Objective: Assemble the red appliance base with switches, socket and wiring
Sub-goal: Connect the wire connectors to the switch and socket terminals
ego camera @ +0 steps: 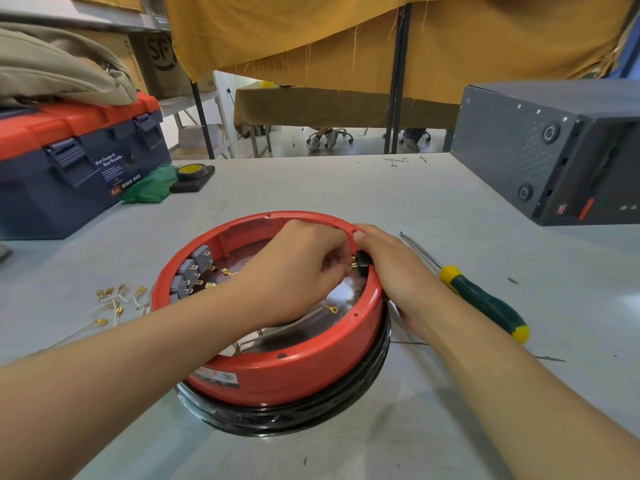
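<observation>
The round red appliance base (294, 372) lies upside down on a black ring in the middle of the table. Several grey switches (194, 268) with brass tabs sit inside its left wall. A black socket (364, 262) with brass pins sits at the right rim. My right hand (394, 271) curls over the rim and grips that socket from outside. My left hand (298, 271) reaches inside the base, its fingertips pinching something small at the socket's brass pins; what they pinch is hidden. Loose white wires with brass terminals (114, 303) lie left of the base.
A green and yellow screwdriver (481, 299) lies right of the base. A blue and red toolbox (76, 168) stands at the back left beside a tape roll (194, 171) and green bag. A grey metal case (550, 157) stands at the back right.
</observation>
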